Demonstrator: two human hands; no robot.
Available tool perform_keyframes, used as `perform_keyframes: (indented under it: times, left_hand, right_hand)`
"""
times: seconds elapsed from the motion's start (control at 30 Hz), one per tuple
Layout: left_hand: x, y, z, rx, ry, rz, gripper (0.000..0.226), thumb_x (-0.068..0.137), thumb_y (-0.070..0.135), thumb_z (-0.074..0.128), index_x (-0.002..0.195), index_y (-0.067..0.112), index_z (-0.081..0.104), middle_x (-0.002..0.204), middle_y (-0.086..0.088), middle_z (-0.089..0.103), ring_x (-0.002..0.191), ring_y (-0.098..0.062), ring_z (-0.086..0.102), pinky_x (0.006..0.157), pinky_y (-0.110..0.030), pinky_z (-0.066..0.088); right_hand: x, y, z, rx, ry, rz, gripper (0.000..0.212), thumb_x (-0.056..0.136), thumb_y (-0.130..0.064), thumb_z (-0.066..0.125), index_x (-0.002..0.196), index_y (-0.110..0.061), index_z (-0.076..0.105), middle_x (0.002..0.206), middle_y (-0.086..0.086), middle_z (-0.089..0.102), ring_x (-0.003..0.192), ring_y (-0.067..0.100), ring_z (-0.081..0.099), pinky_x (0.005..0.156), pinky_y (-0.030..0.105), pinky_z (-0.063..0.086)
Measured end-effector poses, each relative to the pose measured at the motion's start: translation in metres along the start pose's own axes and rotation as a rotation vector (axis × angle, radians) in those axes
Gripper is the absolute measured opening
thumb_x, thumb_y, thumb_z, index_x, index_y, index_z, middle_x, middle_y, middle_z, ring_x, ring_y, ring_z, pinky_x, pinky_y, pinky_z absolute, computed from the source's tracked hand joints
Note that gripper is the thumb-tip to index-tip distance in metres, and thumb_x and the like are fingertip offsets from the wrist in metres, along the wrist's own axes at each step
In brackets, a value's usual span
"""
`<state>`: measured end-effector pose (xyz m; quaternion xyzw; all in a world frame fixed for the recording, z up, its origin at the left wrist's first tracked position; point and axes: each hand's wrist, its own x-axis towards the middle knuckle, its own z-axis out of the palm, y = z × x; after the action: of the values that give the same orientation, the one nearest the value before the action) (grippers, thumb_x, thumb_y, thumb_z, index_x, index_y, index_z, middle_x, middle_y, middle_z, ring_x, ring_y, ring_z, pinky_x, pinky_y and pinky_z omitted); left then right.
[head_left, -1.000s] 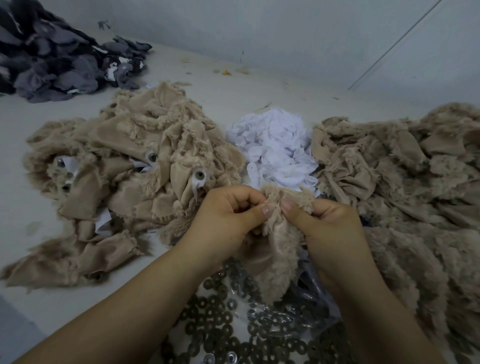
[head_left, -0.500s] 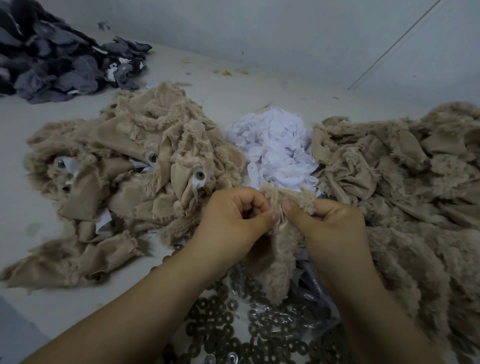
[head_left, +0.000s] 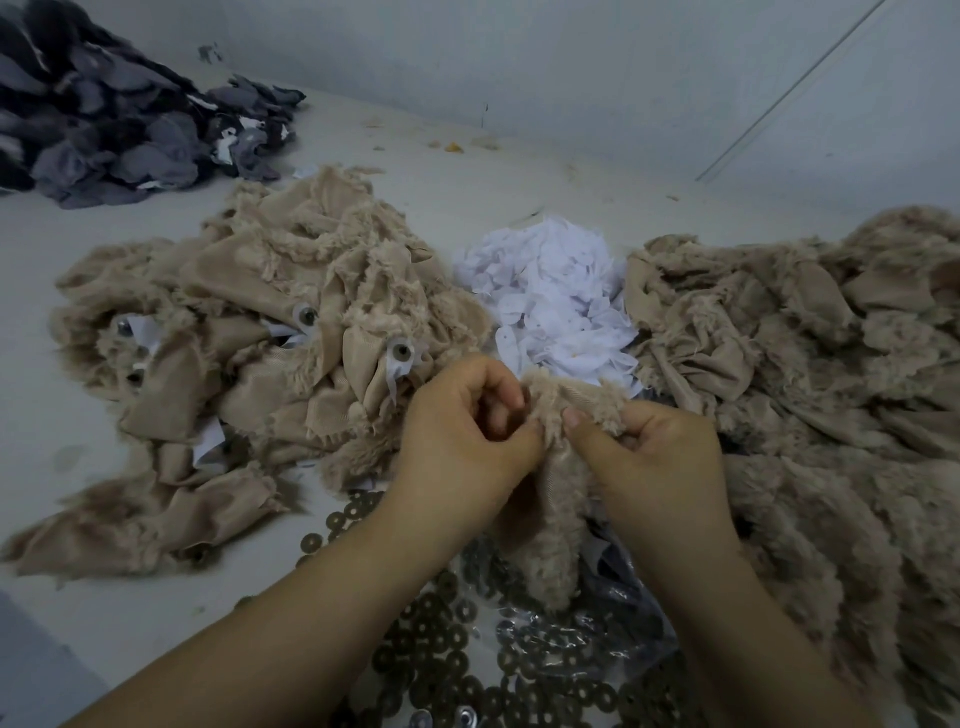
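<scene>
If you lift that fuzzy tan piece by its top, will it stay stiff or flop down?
Probably floppy: the fuzzy tan fabric piece droops limply below where the left hand and right hand pinch its top edge. It likely weighs little, since fingertip pinches alone hold it up. Its shaggy pile should make it grippy rather than slippery.

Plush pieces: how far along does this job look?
Done: the left pile holds pieces with round eyes already fitted. In hand: the left hand and right hand pinch one plush piece at its top edge. Left: the large right pile shows no eyes, and many washers lie below, so much likely remains.
</scene>
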<state>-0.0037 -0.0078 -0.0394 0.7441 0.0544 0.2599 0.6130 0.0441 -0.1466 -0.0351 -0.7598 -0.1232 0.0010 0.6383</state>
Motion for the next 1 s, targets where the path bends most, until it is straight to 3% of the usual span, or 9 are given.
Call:
perform_keyframes:
  times: [0.1,0.2,0.3,0.4,0.47,0.57,0.7,0.87,1.0]
  left_hand:
    - [-0.0025,0.0052,-0.0002,0.191,-0.003,0.345,0.02,0.076,-0.005,0.072,0.084,0.013,0.07,0.076,0.003,0.056,0.067,-0.006,0.052,0.063,-0.019,0.044]
    - [-0.0023,0.0071,0.0022,0.261,0.015,0.402,0.016,0.076,-0.002,0.078,0.089,0.008,0.077,0.081,0.001,0.062,0.075,-0.001,0.057,0.069,-0.012,0.045]
    - [-0.0019,0.0058,0.0027,0.26,0.031,0.338,0.016,0.076,0.001,0.08,0.088,0.012,0.078,0.08,0.005,0.065,0.076,-0.001,0.06,0.071,-0.013,0.048]
    - [-0.0004,0.0055,0.0026,0.191,0.044,0.24,0.02,0.075,0.004,0.082,0.085,0.02,0.077,0.078,0.014,0.067,0.075,0.001,0.064,0.07,-0.011,0.049]
    - [0.0009,0.0054,0.0018,0.146,0.041,0.173,0.021,0.073,0.004,0.083,0.08,0.024,0.077,0.072,0.013,0.069,0.072,-0.001,0.066,0.067,-0.013,0.051]
    - [0.0017,0.0065,-0.0001,0.01,0.012,0.026,0.023,0.073,0.003,0.083,0.074,0.026,0.078,0.071,0.003,0.073,0.067,-0.014,0.07,0.064,-0.026,0.059]
    - [0.0017,0.0084,0.0001,-0.1,-0.023,-0.101,0.021,0.071,0.001,0.084,0.076,0.02,0.078,0.067,-0.01,0.072,0.067,-0.035,0.07,0.064,-0.044,0.061]
    - [0.0002,0.0075,-0.0003,-0.251,-0.052,-0.139,0.018,0.073,-0.003,0.08,0.075,0.015,0.078,0.07,-0.012,0.073,0.065,-0.024,0.071,0.065,-0.031,0.061]
    - [-0.0002,0.0065,0.0024,-0.266,-0.032,-0.15,0.021,0.074,-0.005,0.078,0.074,0.016,0.078,0.069,-0.008,0.073,0.063,-0.017,0.07,0.062,-0.023,0.056]
  right_hand:
    - [0.0002,0.0004,-0.0005,0.033,-0.006,-0.006,0.046,0.084,-0.017,0.076,0.055,0.005,0.049,0.044,0.019,0.038,0.046,0.015,0.032,0.044,0.028,0.028]
    - [-0.0001,0.0002,0.0003,0.025,-0.032,-0.003,0.038,0.085,-0.015,0.075,0.059,0.006,0.056,0.047,0.025,0.046,0.048,0.016,0.034,0.047,0.029,0.029]
    - [0.0005,-0.0003,-0.0007,-0.005,0.0,-0.019,0.042,0.086,-0.017,0.075,0.051,-0.006,0.054,0.043,0.004,0.041,0.043,0.013,0.031,0.043,0.024,0.025]
    - [0.0009,-0.0005,-0.0001,0.021,-0.011,-0.031,0.031,0.085,-0.02,0.076,0.064,-0.001,0.064,0.051,0.022,0.051,0.049,0.018,0.039,0.047,0.032,0.034]
    - [-0.0006,-0.0018,0.0009,0.063,-0.021,-0.039,0.017,0.084,-0.019,0.077,0.07,-0.01,0.073,0.06,0.018,0.065,0.051,0.028,0.056,0.052,0.04,0.049]
    - [-0.0013,-0.0053,-0.0013,0.183,-0.094,0.04,0.003,0.084,-0.013,0.077,0.084,-0.011,0.079,0.08,0.013,0.077,0.079,0.034,0.074,0.072,0.047,0.062]
    - [0.0002,-0.0067,-0.0033,0.312,-0.136,0.155,0.008,0.085,-0.007,0.073,0.089,-0.01,0.079,0.087,0.012,0.078,0.086,0.027,0.076,0.075,0.038,0.062]
    - [0.0012,-0.0044,-0.001,0.309,-0.077,0.131,0.008,0.086,-0.004,0.072,0.087,-0.01,0.078,0.086,0.013,0.077,0.085,0.03,0.075,0.078,0.044,0.061]
    - [0.0008,-0.0039,-0.0005,0.311,-0.052,0.103,0.01,0.086,-0.003,0.072,0.086,-0.011,0.078,0.085,0.012,0.078,0.084,0.028,0.076,0.074,0.041,0.061]
